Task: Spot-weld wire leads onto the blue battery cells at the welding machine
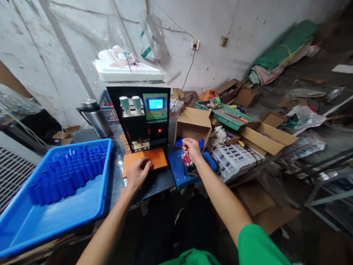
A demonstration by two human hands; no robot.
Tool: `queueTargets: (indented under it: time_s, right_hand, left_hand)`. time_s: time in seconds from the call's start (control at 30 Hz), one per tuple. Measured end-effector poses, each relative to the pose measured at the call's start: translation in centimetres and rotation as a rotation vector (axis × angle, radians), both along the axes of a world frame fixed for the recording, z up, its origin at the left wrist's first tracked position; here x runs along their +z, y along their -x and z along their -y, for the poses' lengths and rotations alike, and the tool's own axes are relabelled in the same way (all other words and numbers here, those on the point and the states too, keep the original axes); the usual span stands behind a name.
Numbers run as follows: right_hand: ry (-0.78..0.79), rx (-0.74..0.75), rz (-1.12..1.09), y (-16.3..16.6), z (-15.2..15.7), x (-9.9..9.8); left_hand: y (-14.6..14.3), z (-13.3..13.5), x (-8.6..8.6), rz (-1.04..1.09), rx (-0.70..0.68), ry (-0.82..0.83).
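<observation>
the reference point is the black machine (pixel 135 127), standing upright on a dark speckled worktop (pixel 116 180). its screen (pixel 156 104) is lit blue, and a red light (pixel 160 130) glows below the screen. two pale cylinders (pixel 130 105) are set in its upper front. a white foam tray (pixel 129 75) with loose items sits above it.

directly in front of the machine lies an orange board (pixel 160 160). the left hand (pixel 138 172) is over the near part of this board, fingers loosely bent, with a gap between thumb and forefinger.

the right hand (pixel 191 148) is to the right of the machine, at the front of an open cardboard box (pixel 193 119) containing blue pieces (pixel 179 142). its thumb and forefinger are pinched narrow, on what appears to be a thin red wire (pixel 182 148); the detail is too small to confirm. below this hand, right of the machine, a tangled pile of red and black wires (pixel 189 165) lies on a blue surface (pixel 172 159).

left of the machine, a large blue tray (pixel 79 206) holds upright blue cylinders (pixel 71 171) packed in rows; a metal flask (pixel 97 119) stands between tray and machine, further back. far right of the machine, a green tray (pixel 234 122) bears tools.
</observation>
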State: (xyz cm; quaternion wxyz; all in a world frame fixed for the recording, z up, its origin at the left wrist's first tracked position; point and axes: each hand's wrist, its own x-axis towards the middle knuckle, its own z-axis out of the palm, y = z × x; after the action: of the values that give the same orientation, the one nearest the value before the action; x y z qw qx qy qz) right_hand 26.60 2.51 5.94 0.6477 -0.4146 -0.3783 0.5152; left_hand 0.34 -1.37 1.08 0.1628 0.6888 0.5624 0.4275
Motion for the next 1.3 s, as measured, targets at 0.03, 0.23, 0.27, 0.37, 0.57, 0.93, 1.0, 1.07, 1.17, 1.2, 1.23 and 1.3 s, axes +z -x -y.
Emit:
queueTargets:
  time_s: [0.03, 0.23, 0.27, 0.37, 0.57, 0.93, 1.0, 1.07, 1.17, 1.2, 1.23, 1.3]
  right_hand:
    - [-0.010, 0.015, -0.037, 0.4, 0.3, 0.5]
    - [-0.016, 0.134, -0.187, 3.9, 2.5, 1.9]
    - [-0.013, 0.147, -0.210, 4.4, 2.8, 1.9]
    - [0.012, 0.157, -0.265, 6.0, 3.6, 1.7]
    - [0.047, 0.165, -0.340, 8.4, 4.2, 0.7]
    - [0.046, 0.210, -0.177, 9.8, 5.4, -1.0]
    - [-0.008, 0.216, -0.001, 10.0, 5.6, -1.5]
    - [-0.065, 0.273, 0.168, 10.3, 6.0, -1.8]
    - [-0.120, 0.363, 0.311, 10.9, 6.6, -2.1]
    - [-0.130, 0.376, 0.333, 11.2, 6.8, -2.2]
    - [-0.136, 0.386, 0.349, 11.4, 7.1, -2.2]
    - [-0.140, 0.421, 0.370, 11.9, 7.5, -2.5]
  left_hand:
    - [-0.3, 0.3, 0.2, 0.065, -0.025, 0.007]
    - [-3.5, 2.5, 1.8, 0.402, -0.211, 0.130]
    - [-4.0, 2.8, 1.9, 0.431, -0.225, 0.148]
    - [-4.9, 3.9, 2.2, 0.431, -0.165, 0.119]
    - [-5.2, 5.0, 1.7, 0.503, -0.126, 0.088]
    - [-3.4, 5.4, 1.5, 0.741, -0.147, 0.196]
    - [-2.6, 5.4, 1.4, 0.709, -0.152, 0.194]
    - [-1.7, 5.4, 1.3, 0.657, -0.153, 0.199]
    - [-0.5, 5.8, 1.3, 0.574, -0.159, 0.213]
    - [-0.2, 6.1, 1.3, 0.543, -0.162, 0.215]
    - [-0.1, 6.4, 1.3, 0.514, -0.163, 0.213]
    - [0.2, 7.2, 1.2, 0.469, -0.155, 0.203]
